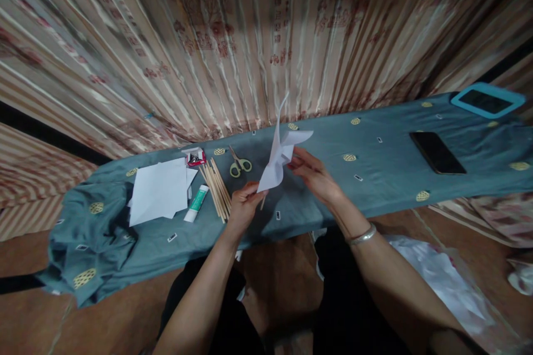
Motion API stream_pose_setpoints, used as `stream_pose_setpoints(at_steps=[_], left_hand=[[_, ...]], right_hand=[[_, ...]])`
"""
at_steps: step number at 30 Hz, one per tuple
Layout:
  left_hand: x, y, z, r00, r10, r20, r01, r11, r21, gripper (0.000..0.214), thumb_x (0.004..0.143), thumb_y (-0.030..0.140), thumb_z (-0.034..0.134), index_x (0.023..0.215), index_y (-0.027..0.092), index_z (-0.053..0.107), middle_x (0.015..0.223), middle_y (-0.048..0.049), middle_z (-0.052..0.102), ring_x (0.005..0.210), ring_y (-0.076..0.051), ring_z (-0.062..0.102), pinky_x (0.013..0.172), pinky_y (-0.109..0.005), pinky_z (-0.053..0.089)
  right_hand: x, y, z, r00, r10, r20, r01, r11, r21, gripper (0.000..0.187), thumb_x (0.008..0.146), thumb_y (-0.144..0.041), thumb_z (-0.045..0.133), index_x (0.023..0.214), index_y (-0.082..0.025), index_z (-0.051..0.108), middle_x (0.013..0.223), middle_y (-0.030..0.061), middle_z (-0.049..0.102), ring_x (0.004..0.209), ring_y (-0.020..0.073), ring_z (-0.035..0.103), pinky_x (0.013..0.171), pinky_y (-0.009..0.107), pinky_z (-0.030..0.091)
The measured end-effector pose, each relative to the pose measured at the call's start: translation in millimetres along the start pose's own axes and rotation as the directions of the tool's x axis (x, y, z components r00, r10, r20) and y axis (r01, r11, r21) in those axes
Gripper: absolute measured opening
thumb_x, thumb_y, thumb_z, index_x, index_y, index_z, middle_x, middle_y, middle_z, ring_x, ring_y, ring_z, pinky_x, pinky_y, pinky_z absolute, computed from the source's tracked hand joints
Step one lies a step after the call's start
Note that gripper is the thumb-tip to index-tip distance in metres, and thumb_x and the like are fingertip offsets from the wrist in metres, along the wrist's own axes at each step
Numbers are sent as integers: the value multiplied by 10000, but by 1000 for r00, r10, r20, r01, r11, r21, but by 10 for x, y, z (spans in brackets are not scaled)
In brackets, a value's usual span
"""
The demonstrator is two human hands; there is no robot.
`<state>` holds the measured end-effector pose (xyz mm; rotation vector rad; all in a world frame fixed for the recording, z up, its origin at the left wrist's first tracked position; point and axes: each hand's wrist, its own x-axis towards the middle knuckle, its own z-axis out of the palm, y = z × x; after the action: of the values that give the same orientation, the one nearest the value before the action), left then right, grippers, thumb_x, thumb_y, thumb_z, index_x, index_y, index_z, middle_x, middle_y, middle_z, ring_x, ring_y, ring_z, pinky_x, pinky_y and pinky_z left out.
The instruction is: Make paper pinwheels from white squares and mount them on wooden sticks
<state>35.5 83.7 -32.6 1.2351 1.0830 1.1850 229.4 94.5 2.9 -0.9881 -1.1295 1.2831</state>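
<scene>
Both my hands hold a folded piece of white paper up above the blue-grey cloth on a low bench. My left hand pinches the paper's lower corner, and a thin wooden stick shows just below that pinch. My right hand grips the paper's right side with closed fingers; a silver bangle sits on that wrist. To the left of my left hand lie a bundle of wooden sticks, yellow-handled scissors and a green and white glue tube.
A stack of white paper sheets lies at the left, with a small red box behind it. A black phone and a blue-framed tablet lie at the right. A striped curtain hangs behind. White plastic lies on the floor.
</scene>
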Motion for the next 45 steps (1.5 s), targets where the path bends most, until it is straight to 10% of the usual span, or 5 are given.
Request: stream_pose_setpoints(at_steps=[13, 27, 33, 40, 45], left_hand=[[-4, 34, 1, 1000, -1, 23, 0, 1000, 18, 213, 692, 305, 770, 881, 209, 790, 923, -55, 759, 888, -189, 680, 850, -319, 516], [9, -9, 30, 1000, 29, 9, -29, 998, 54, 162, 672, 304, 763, 803, 211, 790, 846, -40, 752, 818, -181, 673, 798, -311, 522], [22, 2, 21, 999, 37, 9, -37, 998, 54, 147, 672, 296, 753, 779, 200, 784, 848, -37, 748, 811, -180, 663, 795, -298, 505], [-3, 66, 27, 999, -50, 1, 50, 997, 60, 184, 683, 325, 741, 807, 198, 792, 832, -47, 772, 842, -212, 684, 853, -339, 505], [-2, 66, 37, 999, -23, -27, 25, 998, 56, 188, 653, 300, 765, 809, 199, 794, 837, -43, 778, 853, -223, 696, 876, -368, 517]], right_hand=[[-147, -98, 13, 995, 31, 96, -37, 997, 63, 398, 659, -210, 746, 1049, -237, 674, 947, -2, 756, 906, 182, 682, 875, 322, 496], [-139, -99, -16, 984, -24, -174, 16, 999, -48, 318, 652, -409, 811, 885, -212, 722, 748, -8, 692, 647, 131, 589, 590, 267, 514], [-326, -156, 160, 974, 213, 76, -222, 962, 160, 300, 696, -430, 798, 841, -182, 712, 782, 18, 731, 666, 116, 667, 628, 238, 570], [-553, -375, 304, 809, 330, 487, -457, 874, 167, 309, 787, -437, 734, 921, -159, 723, 778, 52, 757, 649, 124, 705, 516, 189, 528], [-472, -487, -10, 962, 214, 172, -243, 954, 175, 300, 756, -473, 751, 801, -177, 732, 592, 5, 674, 427, 71, 527, 360, 175, 356]])
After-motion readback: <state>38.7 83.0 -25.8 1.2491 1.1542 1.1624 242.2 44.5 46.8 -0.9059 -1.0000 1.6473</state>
